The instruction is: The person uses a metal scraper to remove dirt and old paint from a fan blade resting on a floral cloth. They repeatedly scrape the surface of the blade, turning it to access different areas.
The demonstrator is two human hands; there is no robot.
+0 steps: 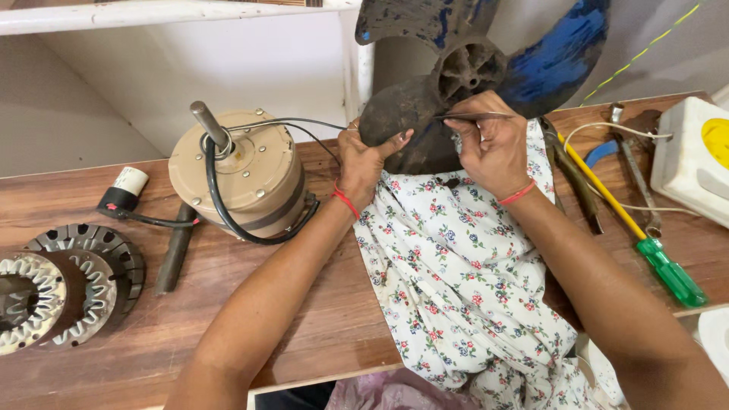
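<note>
A dirty blue fan blade (471, 68) with three paddles stands upright at the back of the wooden bench (228, 304). My left hand (364, 159) grips its lower dark paddle. My right hand (490, 144) pinches a thin metal tool (474, 115) whose tip points at the paddle just below the hub. Both wrists wear a red thread. A floral white cloth (463, 281) lies under my hands and runs down off the bench edge.
A beige fan motor (239, 175) with a steel shaft and a black cable stands at left, beside a dark bar (175, 250) and stator rings (68, 285). Right of the cloth lie a green-handled screwdriver (638, 228), pliers (630, 167) and a white box (695, 159).
</note>
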